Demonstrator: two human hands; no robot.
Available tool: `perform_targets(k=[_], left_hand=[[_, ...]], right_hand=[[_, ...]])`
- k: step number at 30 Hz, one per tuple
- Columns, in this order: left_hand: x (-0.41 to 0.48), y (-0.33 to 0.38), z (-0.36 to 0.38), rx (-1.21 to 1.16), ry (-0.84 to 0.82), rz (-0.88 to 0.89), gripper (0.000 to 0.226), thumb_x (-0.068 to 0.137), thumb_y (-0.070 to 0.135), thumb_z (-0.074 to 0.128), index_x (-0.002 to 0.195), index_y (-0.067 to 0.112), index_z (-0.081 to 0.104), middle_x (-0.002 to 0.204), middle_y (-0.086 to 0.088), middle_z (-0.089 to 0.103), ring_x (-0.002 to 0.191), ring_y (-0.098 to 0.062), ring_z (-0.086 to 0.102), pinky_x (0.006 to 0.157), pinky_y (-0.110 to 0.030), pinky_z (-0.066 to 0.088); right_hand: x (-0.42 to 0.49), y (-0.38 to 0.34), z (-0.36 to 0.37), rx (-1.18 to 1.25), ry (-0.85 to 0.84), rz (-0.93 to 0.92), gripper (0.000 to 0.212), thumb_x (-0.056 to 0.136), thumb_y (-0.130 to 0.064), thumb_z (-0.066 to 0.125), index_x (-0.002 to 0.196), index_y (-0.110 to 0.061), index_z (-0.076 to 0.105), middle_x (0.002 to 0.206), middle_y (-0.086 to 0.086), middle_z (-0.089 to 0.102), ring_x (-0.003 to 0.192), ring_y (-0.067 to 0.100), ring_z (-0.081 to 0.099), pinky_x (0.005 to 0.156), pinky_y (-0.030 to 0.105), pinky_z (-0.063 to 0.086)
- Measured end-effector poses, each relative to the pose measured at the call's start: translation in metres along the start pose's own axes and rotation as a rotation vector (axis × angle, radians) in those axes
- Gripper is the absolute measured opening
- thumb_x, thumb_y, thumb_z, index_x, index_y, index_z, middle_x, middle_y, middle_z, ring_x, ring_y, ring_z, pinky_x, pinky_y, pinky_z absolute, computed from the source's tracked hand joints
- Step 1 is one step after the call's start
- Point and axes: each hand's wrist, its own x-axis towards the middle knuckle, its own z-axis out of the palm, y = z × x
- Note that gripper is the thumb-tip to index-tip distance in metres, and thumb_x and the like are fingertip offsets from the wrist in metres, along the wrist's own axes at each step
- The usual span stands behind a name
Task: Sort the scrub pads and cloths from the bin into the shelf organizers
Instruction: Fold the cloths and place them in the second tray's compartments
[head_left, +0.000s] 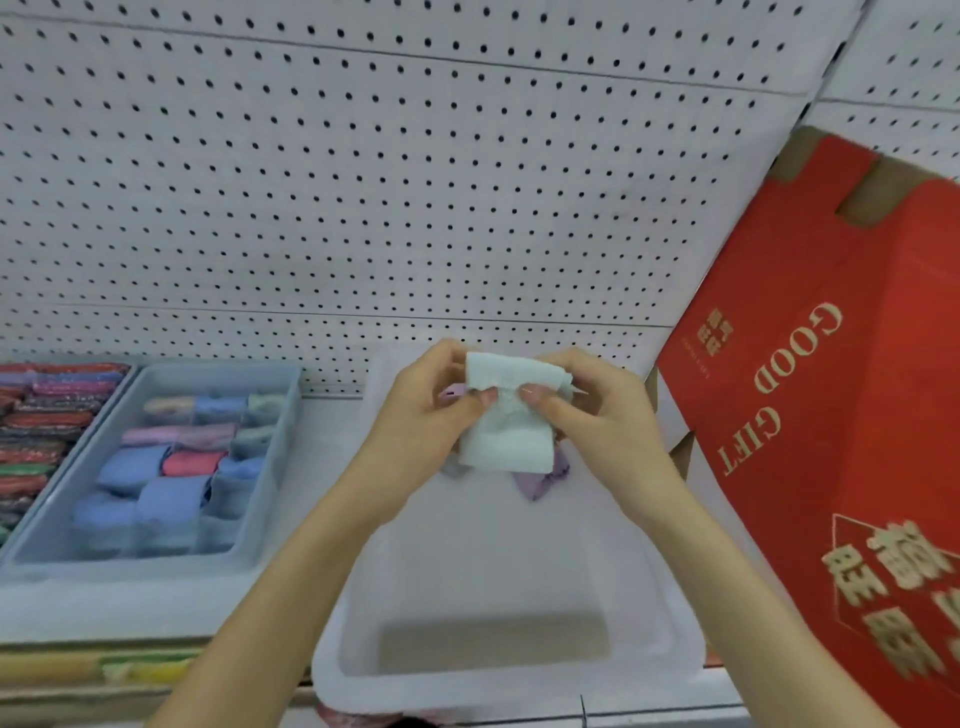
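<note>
Here, at the far left edge, a stack of scrub pads (36, 431) in red, pink and green is sitting packed in a row. Just to its right, a pale blue organizer tray (130, 564) is lying on the shelf (156, 608), holding rolled cloths (150, 483) in blue, pink, red and pale green within its compartments.

In the middle, the left hand (415, 421) is pinching the white cloth (501, 431) at its left side, with the thumb pressing on the near face and the fingers curling behind it. A small pink edge is showing by those fingers, too blurred to identify. The folded cloth is hanging between both hands, held above the far end of the white bin (332, 649). The right hand (587, 410) is gripping the cloth's right side the same way, thumb in front and fingers wrapping round the back.

Below the white cloth, a purple cloth (540, 480) is lying on the bin's floor toward the far end, with a grey piece (453, 469) just left of it. A white pegboard (363, 182) is standing behind everything. At the far right, a red gift box (831, 389) with gold lettering is leaning, tilted, beside the bin
</note>
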Motion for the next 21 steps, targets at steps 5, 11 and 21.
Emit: perform_targets(k=[5,11,21], left_hand=[[-0.01,0.003,-0.008,-0.369,-0.253,-0.274,0.039,0.088,0.031,0.062,0.121,0.011,0.058,0.119,-0.01,0.067,0.104,-0.028,0.067,0.078,-0.036,0.058],[-0.01,-0.006,-0.025,-0.396,-0.128,-0.292,0.032,0.092,0.025,0.052,0.109,0.001,0.064,0.11,-0.015,0.07,0.101,-0.025,0.068,0.079,-0.028,0.057],[-0.034,-0.041,-0.111,-0.029,0.109,-0.165,0.029,0.072,-0.003,0.077,0.084,0.01,0.055,0.084,-0.01,0.071,0.069,-0.011,0.068,0.064,-0.021,0.055]], right_hand=[[0.003,0.014,-0.003,-0.169,0.029,-0.259,0.05,0.078,0.01,0.064,0.088,-0.039,0.071,0.091,-0.015,0.062,0.086,0.004,0.059,0.072,0.023,0.049],[0.001,0.018,0.009,-0.276,-0.147,-0.331,0.05,0.074,0.006,0.055,0.101,-0.034,0.068,0.112,-0.011,0.054,0.097,0.004,0.057,0.063,0.042,0.051],[0.026,0.011,0.104,-0.039,-0.467,0.126,0.015,0.085,-0.006,0.067,0.1,-0.006,0.063,0.103,0.008,0.069,0.092,0.017,0.065,0.072,0.022,0.054]])
